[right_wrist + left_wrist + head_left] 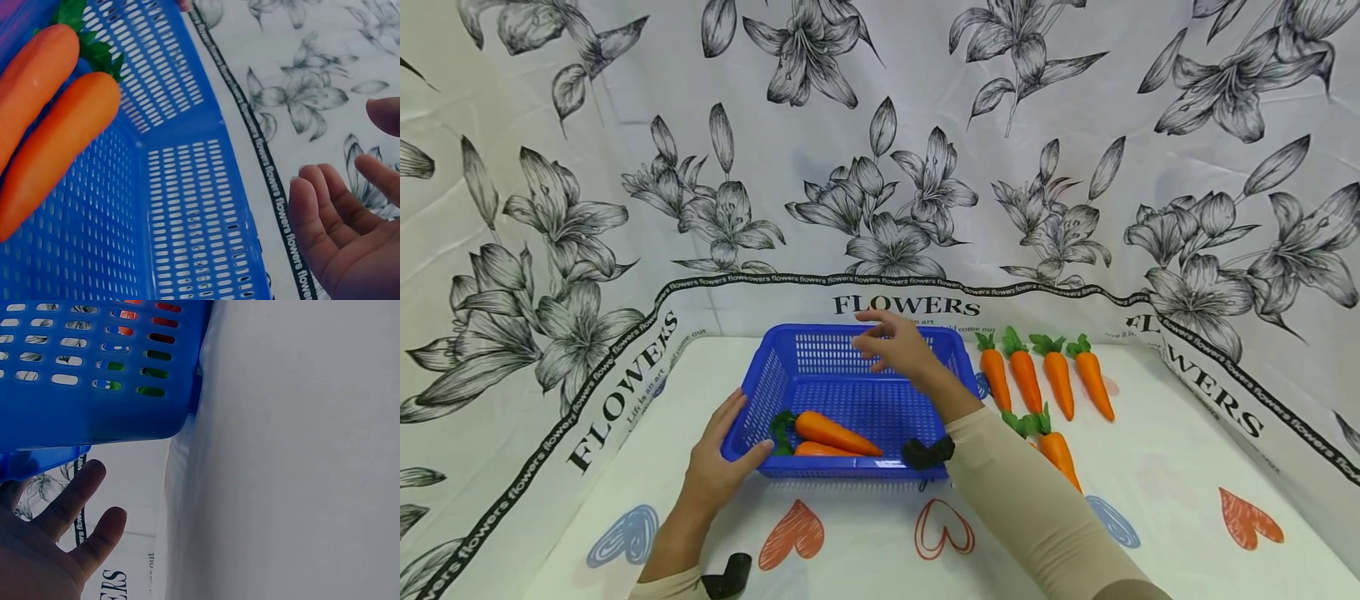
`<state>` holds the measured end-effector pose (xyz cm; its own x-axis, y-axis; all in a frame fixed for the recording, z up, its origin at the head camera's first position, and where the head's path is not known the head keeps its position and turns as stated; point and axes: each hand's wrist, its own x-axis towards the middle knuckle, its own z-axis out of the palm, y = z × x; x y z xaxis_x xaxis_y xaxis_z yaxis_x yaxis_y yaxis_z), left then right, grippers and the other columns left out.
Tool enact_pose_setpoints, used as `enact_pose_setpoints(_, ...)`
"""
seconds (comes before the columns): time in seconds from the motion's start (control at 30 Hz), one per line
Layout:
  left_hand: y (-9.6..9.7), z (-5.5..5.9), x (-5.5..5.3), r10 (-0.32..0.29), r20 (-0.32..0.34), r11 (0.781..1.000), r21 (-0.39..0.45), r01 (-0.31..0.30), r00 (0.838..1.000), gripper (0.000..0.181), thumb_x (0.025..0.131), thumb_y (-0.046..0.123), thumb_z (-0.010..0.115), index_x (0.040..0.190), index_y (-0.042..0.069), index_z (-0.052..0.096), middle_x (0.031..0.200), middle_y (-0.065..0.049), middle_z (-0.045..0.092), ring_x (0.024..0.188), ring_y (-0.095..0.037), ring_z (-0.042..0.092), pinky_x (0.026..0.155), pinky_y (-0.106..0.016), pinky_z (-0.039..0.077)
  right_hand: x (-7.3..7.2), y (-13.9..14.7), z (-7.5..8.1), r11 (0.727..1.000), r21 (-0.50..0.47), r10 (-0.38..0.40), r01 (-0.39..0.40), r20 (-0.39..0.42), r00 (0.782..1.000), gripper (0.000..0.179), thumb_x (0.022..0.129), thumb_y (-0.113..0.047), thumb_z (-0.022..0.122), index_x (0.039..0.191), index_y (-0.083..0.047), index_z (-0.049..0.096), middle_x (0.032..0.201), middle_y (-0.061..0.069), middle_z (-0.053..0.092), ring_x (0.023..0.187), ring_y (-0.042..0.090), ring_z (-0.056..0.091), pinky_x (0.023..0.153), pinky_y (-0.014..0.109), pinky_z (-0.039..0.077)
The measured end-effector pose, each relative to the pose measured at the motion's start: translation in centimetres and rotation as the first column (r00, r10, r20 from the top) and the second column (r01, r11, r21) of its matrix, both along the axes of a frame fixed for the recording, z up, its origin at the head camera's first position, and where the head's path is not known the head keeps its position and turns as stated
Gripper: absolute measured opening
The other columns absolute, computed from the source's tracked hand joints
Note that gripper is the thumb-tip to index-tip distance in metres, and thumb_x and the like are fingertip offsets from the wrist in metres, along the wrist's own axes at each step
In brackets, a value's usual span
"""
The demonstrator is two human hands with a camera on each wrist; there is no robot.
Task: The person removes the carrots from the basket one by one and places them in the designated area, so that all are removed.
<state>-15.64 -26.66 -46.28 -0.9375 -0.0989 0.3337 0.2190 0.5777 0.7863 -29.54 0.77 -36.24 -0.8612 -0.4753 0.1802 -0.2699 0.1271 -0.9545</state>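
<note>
A blue plastic basket (857,393) with slotted walls stands on the table. Two orange carrots with green leafy tops lie along its near side; the upper carrot (835,432) shows nearly whole, while the near rim partly hides the lower carrot (822,449). My left hand (715,471) rests at the basket's left rim, fingers and thumb spread. In the left wrist view its fingers (103,534) are extended beside the basket's outer wall (100,422). Over the far part of the basket is my right hand (898,346), empty, its fingers loosely bent and apart from the carrots.
Right of the basket, several carrots stand in a row, including a far-right carrot (1093,385). Nearer, another carrot (1060,460) is partly covered by my right sleeve (1022,492). A flower-printed cloth (880,108) hangs behind; the white tabletop (1172,500) has printed hearts.
</note>
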Motion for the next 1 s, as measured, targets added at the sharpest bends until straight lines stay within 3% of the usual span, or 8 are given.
enact_pose_setpoints(0.23,0.1,-0.4,0.0,0.004,0.007,1.0,-0.002,-0.004,1.0,0.078,0.085,0.032,0.069,0.152,0.016,0.032,0.157,-0.006,0.024,0.138,-0.041,0.025,0.099,-0.067,0.029,-0.8,-0.9,-0.2,0.995,0.092,0.028,-0.031,0.036,0.999,0.048,0.09,-0.024,0.07,0.136,-0.017,0.054,0.111,0.011,0.061,0.091,0.025,0.064,0.071,0.041,0.057)
enact_pose_setpoints(0.33,0.2,-0.4,0.1,0.006,0.01,1.0,0.001,-0.006,1.0,0.078,0.085,0.031,0.069,0.152,0.017,0.032,0.157,-0.005,0.024,0.138,-0.041,0.025,0.099,-0.067,0.029,-1.1,-1.2,-0.5,0.986,0.156,0.046,-0.054,0.054,0.997,0.051,0.09,-0.025,0.071,0.137,-0.016,0.054,0.115,0.01,0.059,0.094,0.025,0.064,0.074,0.043,0.056)
enact_pose_setpoints(0.53,0.1,-0.2,0.1,0.017,-0.001,1.0,-0.007,-0.017,1.0,0.077,0.085,0.029,0.07,0.152,0.017,0.033,0.156,-0.005,0.025,0.138,-0.04,0.025,0.099,-0.067,0.029,-2.2,-1.7,-1.6,0.962,0.237,0.123,-0.136,0.067,0.99,0.053,0.091,-0.025,0.069,0.139,-0.013,0.052,0.115,0.011,0.06,0.102,0.04,0.058,0.081,0.053,0.053)
enact_pose_setpoints(0.6,0.2,-0.3,0.0,0.017,-0.003,1.0,-0.012,-0.017,1.0,0.077,0.085,0.03,0.07,0.152,0.017,0.033,0.156,-0.005,0.025,0.138,-0.04,0.025,0.099,-0.067,0.029,-2.3,-1.9,-2.0,0.945,0.283,0.156,-0.166,0.057,0.986,0.054,0.09,-0.026,0.07,0.139,-0.012,0.051,0.115,0.011,0.061,0.103,0.04,0.058,0.08,0.054,0.053)
enact_pose_setpoints(0.77,0.3,-0.2,-0.1,0.01,-0.015,1.0,-0.017,-0.01,1.0,0.077,0.085,0.03,0.07,0.151,0.017,0.034,0.156,-0.005,0.025,0.138,-0.04,0.025,0.099,-0.068,0.029,-2.4,-2.6,-3.0,0.873,0.429,0.234,-0.232,0.049,0.971,0.056,0.088,-0.03,0.072,0.139,-0.017,0.052,0.118,0.01,0.061,0.101,0.027,0.061,0.075,0.045,0.056)
enact_pose_setpoints(1.0,0.1,-0.4,0.0,0.013,-0.021,1.0,-0.016,-0.014,1.0,0.078,0.084,0.032,0.071,0.151,0.017,0.034,0.156,-0.005,0.025,0.138,-0.04,0.026,0.097,-0.069,0.03,-2.1,-3.4,-4.0,0.81,0.503,0.264,-0.303,0.148,0.953,0.06,0.086,-0.026,0.075,0.14,-0.017,0.051,0.113,0.008,0.063,0.101,0.027,0.06,0.069,0.043,0.057)
